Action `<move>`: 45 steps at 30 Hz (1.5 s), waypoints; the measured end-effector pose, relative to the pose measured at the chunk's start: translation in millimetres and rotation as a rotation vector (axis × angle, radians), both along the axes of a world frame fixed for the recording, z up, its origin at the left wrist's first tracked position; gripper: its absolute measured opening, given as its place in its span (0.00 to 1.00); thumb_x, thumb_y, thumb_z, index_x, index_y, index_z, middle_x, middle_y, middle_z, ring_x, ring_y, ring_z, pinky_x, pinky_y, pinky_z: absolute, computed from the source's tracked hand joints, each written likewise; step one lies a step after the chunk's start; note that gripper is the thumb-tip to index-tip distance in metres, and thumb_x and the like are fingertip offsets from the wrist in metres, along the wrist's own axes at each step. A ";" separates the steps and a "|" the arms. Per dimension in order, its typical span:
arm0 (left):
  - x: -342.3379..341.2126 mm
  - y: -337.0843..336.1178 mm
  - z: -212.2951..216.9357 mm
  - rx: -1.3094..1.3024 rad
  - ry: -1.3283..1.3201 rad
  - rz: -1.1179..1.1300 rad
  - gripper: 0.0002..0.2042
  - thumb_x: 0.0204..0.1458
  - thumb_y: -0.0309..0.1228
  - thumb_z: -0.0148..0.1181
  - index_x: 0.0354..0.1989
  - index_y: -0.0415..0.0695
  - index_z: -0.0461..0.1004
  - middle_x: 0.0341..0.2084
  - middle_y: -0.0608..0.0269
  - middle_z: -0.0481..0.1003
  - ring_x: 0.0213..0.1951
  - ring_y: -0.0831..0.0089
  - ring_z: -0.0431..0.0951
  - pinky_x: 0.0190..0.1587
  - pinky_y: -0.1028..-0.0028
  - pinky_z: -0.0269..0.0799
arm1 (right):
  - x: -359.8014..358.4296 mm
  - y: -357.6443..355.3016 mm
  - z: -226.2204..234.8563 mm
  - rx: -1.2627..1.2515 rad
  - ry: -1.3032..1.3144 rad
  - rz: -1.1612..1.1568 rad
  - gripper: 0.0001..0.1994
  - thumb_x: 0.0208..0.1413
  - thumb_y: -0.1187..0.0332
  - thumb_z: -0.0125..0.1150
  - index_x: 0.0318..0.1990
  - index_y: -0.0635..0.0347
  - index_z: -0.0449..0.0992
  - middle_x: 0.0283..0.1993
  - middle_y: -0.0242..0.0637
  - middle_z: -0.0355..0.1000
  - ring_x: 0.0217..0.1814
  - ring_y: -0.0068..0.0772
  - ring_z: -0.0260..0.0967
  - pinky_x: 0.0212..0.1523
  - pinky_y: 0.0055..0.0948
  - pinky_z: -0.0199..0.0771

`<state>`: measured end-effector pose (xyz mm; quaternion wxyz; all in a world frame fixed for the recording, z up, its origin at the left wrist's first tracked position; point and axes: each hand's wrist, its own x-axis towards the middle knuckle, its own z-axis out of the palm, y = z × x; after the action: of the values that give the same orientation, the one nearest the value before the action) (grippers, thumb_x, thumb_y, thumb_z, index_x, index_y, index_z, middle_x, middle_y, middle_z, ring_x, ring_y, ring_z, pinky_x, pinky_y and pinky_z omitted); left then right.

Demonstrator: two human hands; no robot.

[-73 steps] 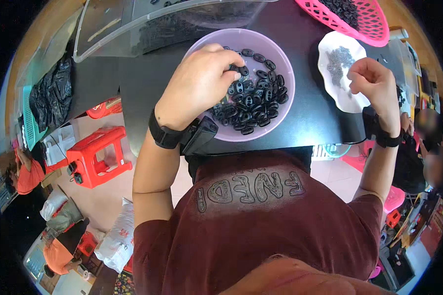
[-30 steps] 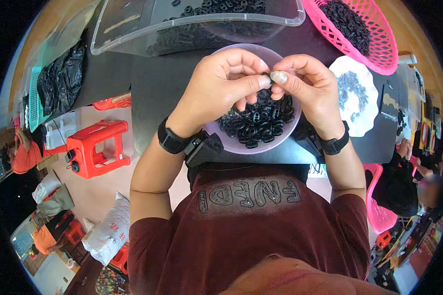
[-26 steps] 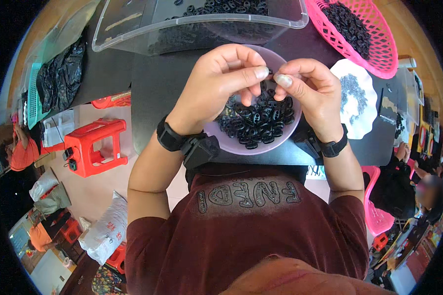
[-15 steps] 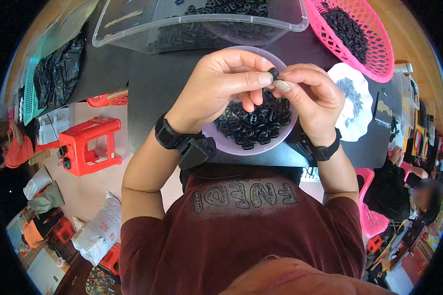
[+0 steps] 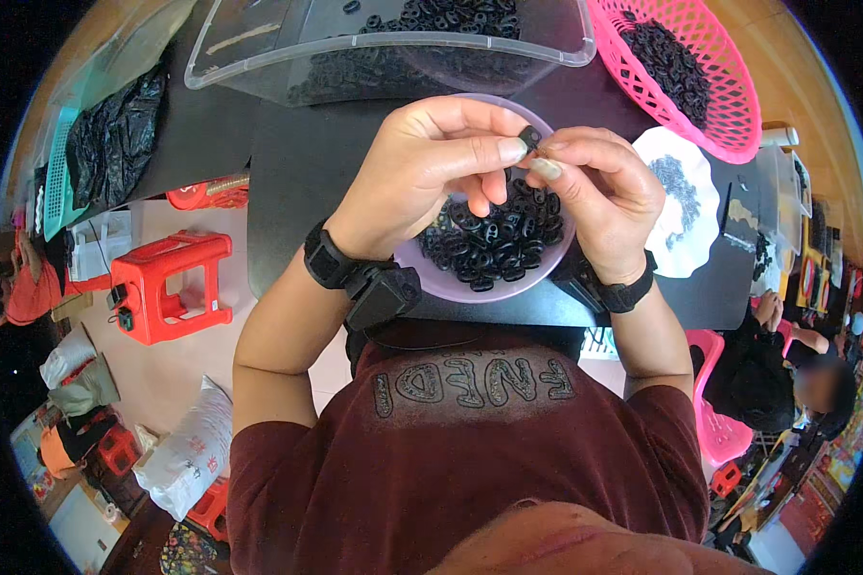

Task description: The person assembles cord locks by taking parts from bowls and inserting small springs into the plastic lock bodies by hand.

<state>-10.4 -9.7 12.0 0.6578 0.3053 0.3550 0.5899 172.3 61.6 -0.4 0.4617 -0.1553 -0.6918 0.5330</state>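
Above a pale purple bowl, my two hands meet fingertip to fingertip. My left hand pinches a small black oval piece with holes between thumb and forefinger. Thumb and forefinger of my right hand are pressed together right beside that piece; whatever they hold is too small to make out. Many similar black oval pieces fill the bowl below. To the right, a white scalloped plate carries a heap of tiny dark bits.
Across the dark table stands a clear plastic bin with more black pieces. A pink lattice basket of them sits at the far right. A red stool stands on the left; another person sits on the right.
The black piece has turned slightly between my left fingers and shows more of its face. My right fingertips have shifted a little beside it. The whole view has moved slightly.
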 end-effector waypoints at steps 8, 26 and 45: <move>1.2 -0.2 1.3 0.001 0.034 -0.010 0.09 0.53 0.25 0.60 0.41 0.34 0.76 0.27 0.60 0.77 0.24 0.79 0.76 0.23 0.83 0.73 | 1.2 -0.2 -1.8 -0.013 0.002 0.031 0.08 0.50 0.84 0.62 0.38 0.67 0.76 0.41 0.45 0.73 0.37 0.30 0.74 0.36 0.24 0.78; 7.2 -0.9 0.9 0.063 0.055 0.028 0.07 0.55 0.24 0.58 0.42 0.40 0.76 0.26 0.63 0.76 0.22 0.81 0.74 0.19 0.83 0.68 | 0.9 -1.1 -2.5 -0.025 0.015 -0.029 0.08 0.45 0.82 0.67 0.35 0.64 0.79 0.38 0.42 0.77 0.39 0.29 0.75 0.40 0.24 0.75; 16.0 -3.8 -6.9 0.174 0.212 0.225 0.07 0.54 0.21 0.59 0.40 0.37 0.77 0.32 0.57 0.78 0.25 0.79 0.76 0.25 0.81 0.75 | -4.2 -10.1 -1.1 -0.167 0.028 -0.082 0.06 0.50 0.82 0.64 0.37 0.68 0.77 0.40 0.42 0.75 0.35 0.26 0.74 0.37 0.23 0.77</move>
<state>5.6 -13.4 5.1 0.5176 0.3797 0.4019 0.6530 168.1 51.5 -1.5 0.4781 -0.2139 -0.6317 0.5716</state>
